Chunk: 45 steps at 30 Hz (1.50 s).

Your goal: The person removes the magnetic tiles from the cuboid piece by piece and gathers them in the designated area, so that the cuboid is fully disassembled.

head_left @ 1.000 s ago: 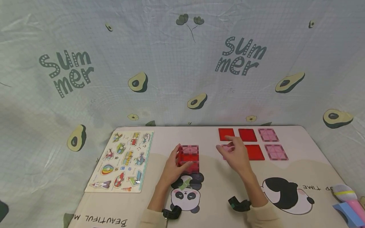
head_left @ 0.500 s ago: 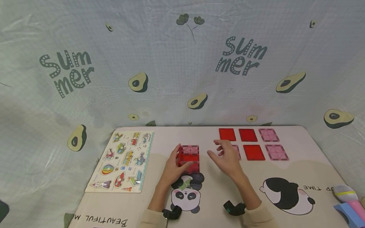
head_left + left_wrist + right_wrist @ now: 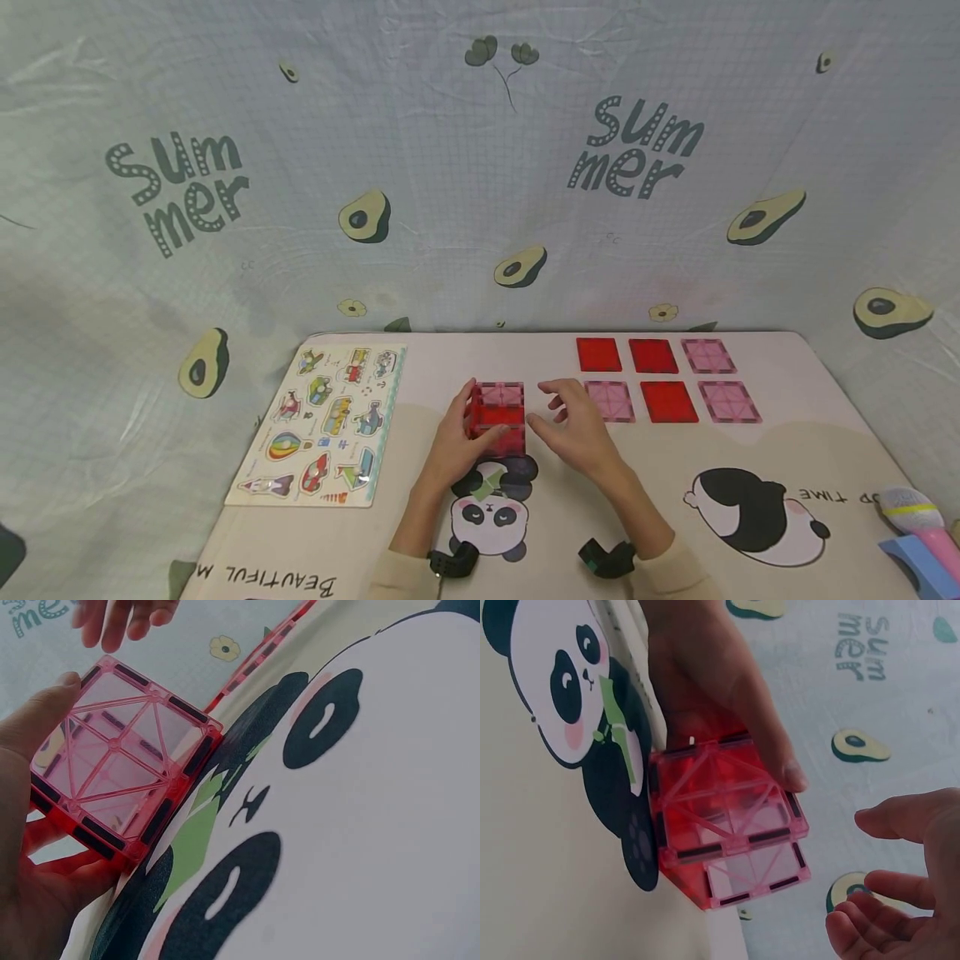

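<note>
A small open box of see-through magnetic tiles (image 3: 499, 414), pink and red, stands on the table's panda print. Two pink tiles face each other upright, with red ones at the bottom and left side. My left hand (image 3: 454, 437) holds it from the left, thumb on the near pink tile (image 3: 116, 750) and fingers round the red side. Just right of the box, my right hand (image 3: 576, 429) hovers with thumb and fingers apart. Nothing shows between those fingers (image 3: 892, 889) in the right wrist view.
Two rows of flat magnetic tiles lie at the back right, among them a red tile (image 3: 669, 402) and a pink tile (image 3: 610, 402). A picture puzzle board (image 3: 318, 425) lies at left. A toy microphone (image 3: 918, 521) and a blue piece (image 3: 917, 565) sit at the right edge.
My right hand has moved left and slightly down, from over the flat tiles to beside the box, uncovering the near-left pink tile. The left hand and box have stayed put.
</note>
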{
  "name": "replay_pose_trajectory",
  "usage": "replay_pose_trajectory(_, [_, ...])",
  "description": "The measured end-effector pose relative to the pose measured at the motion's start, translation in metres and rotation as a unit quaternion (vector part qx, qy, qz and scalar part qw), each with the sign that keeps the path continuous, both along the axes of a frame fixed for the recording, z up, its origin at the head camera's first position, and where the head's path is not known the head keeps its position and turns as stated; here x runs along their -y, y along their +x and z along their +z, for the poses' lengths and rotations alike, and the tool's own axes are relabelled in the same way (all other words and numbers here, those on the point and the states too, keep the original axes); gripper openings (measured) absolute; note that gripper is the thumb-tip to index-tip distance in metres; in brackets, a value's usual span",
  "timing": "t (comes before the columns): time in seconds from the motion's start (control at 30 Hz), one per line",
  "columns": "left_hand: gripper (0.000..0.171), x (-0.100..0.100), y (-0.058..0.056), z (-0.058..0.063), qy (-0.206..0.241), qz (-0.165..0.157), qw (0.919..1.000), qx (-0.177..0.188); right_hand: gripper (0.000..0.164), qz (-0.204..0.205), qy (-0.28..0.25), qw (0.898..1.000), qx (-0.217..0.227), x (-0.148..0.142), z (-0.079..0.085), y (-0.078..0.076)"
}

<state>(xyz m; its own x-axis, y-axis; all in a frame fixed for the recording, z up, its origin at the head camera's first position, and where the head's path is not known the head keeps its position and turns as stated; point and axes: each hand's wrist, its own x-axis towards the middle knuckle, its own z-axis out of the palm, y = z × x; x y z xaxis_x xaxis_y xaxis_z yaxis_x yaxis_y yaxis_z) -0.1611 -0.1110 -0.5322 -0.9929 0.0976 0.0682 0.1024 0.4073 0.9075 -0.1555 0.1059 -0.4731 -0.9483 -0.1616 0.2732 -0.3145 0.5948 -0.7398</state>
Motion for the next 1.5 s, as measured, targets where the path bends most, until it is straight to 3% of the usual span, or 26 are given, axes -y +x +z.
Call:
replay_pose_trajectory(0.27, [0.095, 0.000, 0.001, 0.000, -0.004, 0.001, 1.0000, -0.005, 0.052, 0.034, 0.018, 0.999, 0.022, 0.007, -0.004, 0.004])
replay_pose_trajectory(0.5, [0.095, 0.000, 0.000, 0.000, -0.001, -0.005, 0.9999, -0.012, 0.042, 0.075, 0.018, 0.997, 0.010, 0.011, -0.010, 0.002])
replay_pose_trajectory(0.83, [0.095, 0.001, 0.002, 0.002, 0.002, -0.004, 0.9999, -0.011, 0.027, 0.083, 0.049, 0.995, 0.010, 0.017, -0.017, 0.004])
replay_pose_trajectory(1.1, [0.058, 0.002, 0.002, 0.003, 0.003, -0.004, 0.9984, -0.057, 0.020, 0.080, 0.053, 0.995, 0.001, 0.018, -0.017, 0.004])
replay_pose_trajectory(1.5, [0.052, 0.004, 0.000, 0.001, 0.002, -0.005, 0.9976, -0.069, 0.017, 0.106, 0.062, 0.992, 0.004, 0.017, -0.025, 0.001])
